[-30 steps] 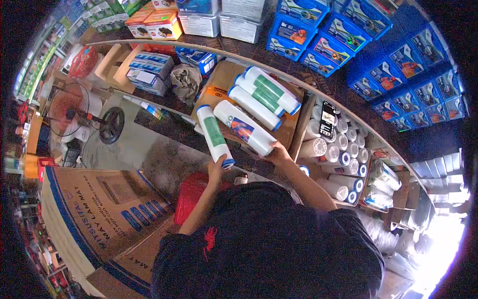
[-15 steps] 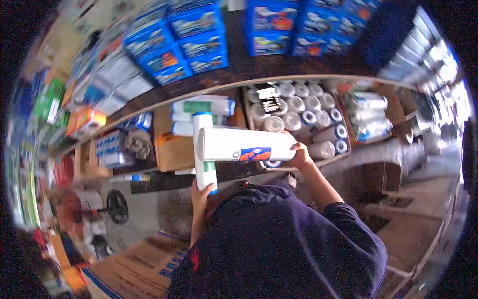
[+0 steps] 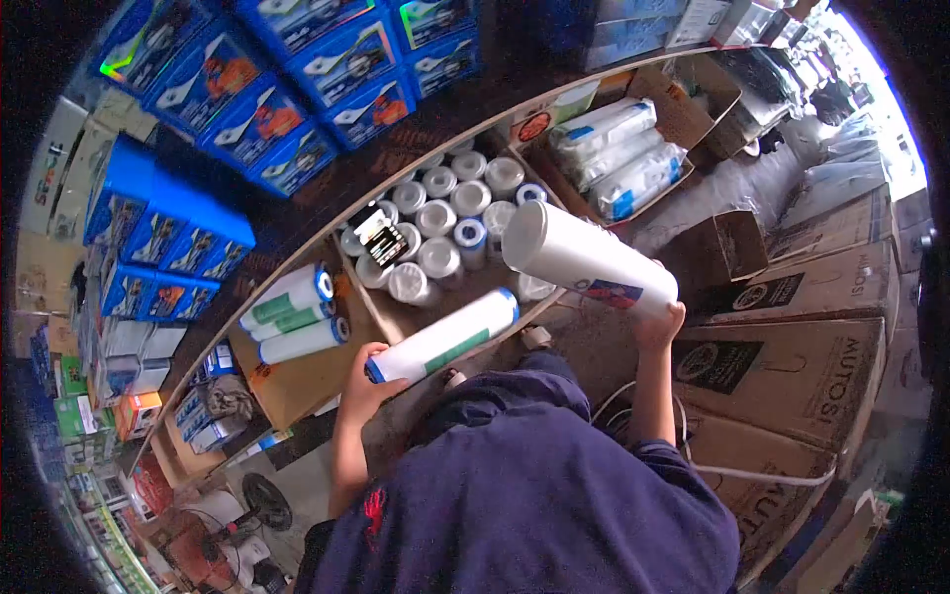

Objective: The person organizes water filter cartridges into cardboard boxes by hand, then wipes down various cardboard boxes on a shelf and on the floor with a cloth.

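My left hand (image 3: 364, 388) is closed round the lower left end of a white filter cartridge (image 3: 445, 337) with blue end caps and a green label. It lies at a slant in front of a box of upright cartridges. On the right, my right hand (image 3: 661, 322) grips the lower end of a thicker white filter cartridge (image 3: 579, 255) with a blue and red label. That one tilts with its far end up and to the left, apart from the thinner one. Part of its label is turned away.
Upright white cartridges (image 3: 435, 219) fill much of a carton on the shelf. Left of it lie several green-labelled cartridges (image 3: 297, 315); to its right, plastic-wrapped cartridges (image 3: 618, 148). Blue boxes (image 3: 366, 79) are stacked behind. Large cartons (image 3: 792, 376) stand right, a fan (image 3: 267, 500) lower left.
The view has turned toward the right. The thinner cartridge, earlier upright behind the thicker one, now slants and is apart from it. Both hands have kept their hold.
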The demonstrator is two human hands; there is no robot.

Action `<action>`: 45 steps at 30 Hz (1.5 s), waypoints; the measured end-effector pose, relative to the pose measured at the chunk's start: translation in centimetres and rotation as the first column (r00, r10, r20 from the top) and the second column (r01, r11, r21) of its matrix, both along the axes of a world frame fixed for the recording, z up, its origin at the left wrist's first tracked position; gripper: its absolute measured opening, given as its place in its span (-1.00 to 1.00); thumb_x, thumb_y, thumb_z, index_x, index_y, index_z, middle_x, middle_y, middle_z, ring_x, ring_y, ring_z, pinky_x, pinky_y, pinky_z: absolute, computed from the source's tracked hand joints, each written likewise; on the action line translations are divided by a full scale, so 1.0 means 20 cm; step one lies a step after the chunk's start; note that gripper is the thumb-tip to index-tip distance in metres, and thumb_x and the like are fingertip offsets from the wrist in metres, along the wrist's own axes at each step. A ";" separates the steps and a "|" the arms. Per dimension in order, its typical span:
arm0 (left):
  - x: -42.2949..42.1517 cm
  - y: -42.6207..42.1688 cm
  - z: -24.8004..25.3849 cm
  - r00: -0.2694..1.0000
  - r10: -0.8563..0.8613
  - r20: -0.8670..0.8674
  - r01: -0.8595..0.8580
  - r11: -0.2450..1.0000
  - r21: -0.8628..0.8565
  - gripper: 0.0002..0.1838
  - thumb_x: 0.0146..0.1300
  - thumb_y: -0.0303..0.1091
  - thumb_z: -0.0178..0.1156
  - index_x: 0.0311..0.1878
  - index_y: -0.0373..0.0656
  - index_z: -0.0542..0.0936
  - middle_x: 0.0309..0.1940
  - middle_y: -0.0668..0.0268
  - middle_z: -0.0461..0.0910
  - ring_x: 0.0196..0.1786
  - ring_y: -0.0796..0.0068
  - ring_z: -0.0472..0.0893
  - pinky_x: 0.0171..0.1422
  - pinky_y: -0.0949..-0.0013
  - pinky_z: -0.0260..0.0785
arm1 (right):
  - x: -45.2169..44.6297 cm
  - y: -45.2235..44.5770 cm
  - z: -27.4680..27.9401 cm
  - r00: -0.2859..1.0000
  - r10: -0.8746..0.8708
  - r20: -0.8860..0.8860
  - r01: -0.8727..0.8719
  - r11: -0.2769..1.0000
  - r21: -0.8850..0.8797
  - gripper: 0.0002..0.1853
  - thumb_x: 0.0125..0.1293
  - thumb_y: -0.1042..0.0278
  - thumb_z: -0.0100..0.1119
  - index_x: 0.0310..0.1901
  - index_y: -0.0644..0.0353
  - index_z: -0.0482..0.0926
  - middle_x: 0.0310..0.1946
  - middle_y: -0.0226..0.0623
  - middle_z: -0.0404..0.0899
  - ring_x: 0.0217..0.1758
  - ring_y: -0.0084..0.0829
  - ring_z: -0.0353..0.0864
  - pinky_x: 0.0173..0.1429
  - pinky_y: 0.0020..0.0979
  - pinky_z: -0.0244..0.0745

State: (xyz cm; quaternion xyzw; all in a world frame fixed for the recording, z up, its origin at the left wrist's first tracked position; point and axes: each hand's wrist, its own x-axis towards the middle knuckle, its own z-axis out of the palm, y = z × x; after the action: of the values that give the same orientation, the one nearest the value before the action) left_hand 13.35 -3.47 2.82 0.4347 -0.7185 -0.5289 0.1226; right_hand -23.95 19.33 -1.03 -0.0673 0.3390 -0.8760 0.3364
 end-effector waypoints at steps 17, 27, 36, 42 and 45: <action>-0.82 0.11 -0.12 0.937 -0.021 0.348 0.223 0.803 -0.553 -0.39 -0.31 -0.32 0.38 -0.06 -0.08 0.43 -0.10 0.22 0.41 0.02 0.17 0.36 0.10 0.23 0.24 | -0.71 0.10 -0.20 0.998 -0.025 -0.060 0.025 1.000 -0.014 -0.24 -0.20 0.10 0.07 0.13 0.23 0.21 0.06 -0.09 0.29 0.16 -0.13 0.26 0.18 -0.11 0.20; -1.07 0.34 -0.59 0.937 -0.103 0.333 0.266 0.829 -0.493 -0.35 -0.24 -0.35 0.34 0.03 -0.07 0.35 -0.04 0.20 0.33 0.06 0.11 0.30 0.10 0.18 0.24 | -0.89 -0.13 -0.31 0.866 0.277 -0.417 -0.159 0.942 0.296 -0.20 -0.26 0.20 0.11 0.13 0.27 0.17 -0.04 -0.12 0.31 0.06 -0.20 0.32 0.14 -0.21 0.27; -1.12 0.44 -0.76 0.953 0.100 0.285 0.085 0.816 -0.572 -0.27 -0.10 -0.14 0.27 0.16 -0.17 0.24 0.17 0.03 0.20 0.15 -0.01 0.24 0.19 0.06 0.12 | -0.63 -0.48 -0.06 0.726 0.521 -0.449 -0.248 0.808 0.535 -0.22 -0.35 0.27 0.10 0.10 0.23 0.27 -0.09 -0.25 0.34 -0.01 -0.36 0.34 0.07 -0.39 0.25; -1.17 0.52 -0.75 0.870 0.184 0.457 0.112 0.830 -0.546 -0.19 -0.13 -0.05 0.24 0.20 -0.18 0.19 0.27 -0.02 0.02 0.22 -0.02 0.11 0.17 -0.08 0.05 | -0.44 -0.65 0.08 0.558 0.712 -0.425 -0.524 0.700 0.485 -0.25 -0.25 0.50 0.28 0.11 0.23 0.21 -0.09 -0.25 0.37 -0.05 -0.41 0.40 0.03 -0.41 0.35; -1.18 0.54 -0.77 0.878 0.196 0.438 0.132 0.779 -0.613 -0.19 -0.12 -0.07 0.24 0.21 -0.17 0.18 0.25 -0.05 0.02 0.21 -0.05 0.13 0.18 -0.05 0.06 | -0.32 -0.76 0.03 0.504 0.703 -0.502 -0.615 0.700 0.363 -0.24 -0.33 0.53 0.35 0.06 0.19 0.27 -0.16 -0.29 0.36 -0.10 -0.40 0.42 -0.01 -0.41 0.37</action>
State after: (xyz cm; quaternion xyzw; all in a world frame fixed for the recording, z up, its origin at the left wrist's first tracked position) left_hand -10.24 7.27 -12.50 0.4982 -0.8521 -0.1338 0.0878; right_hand -30.28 4.16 -0.38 -0.4453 0.4353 -0.5843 0.5204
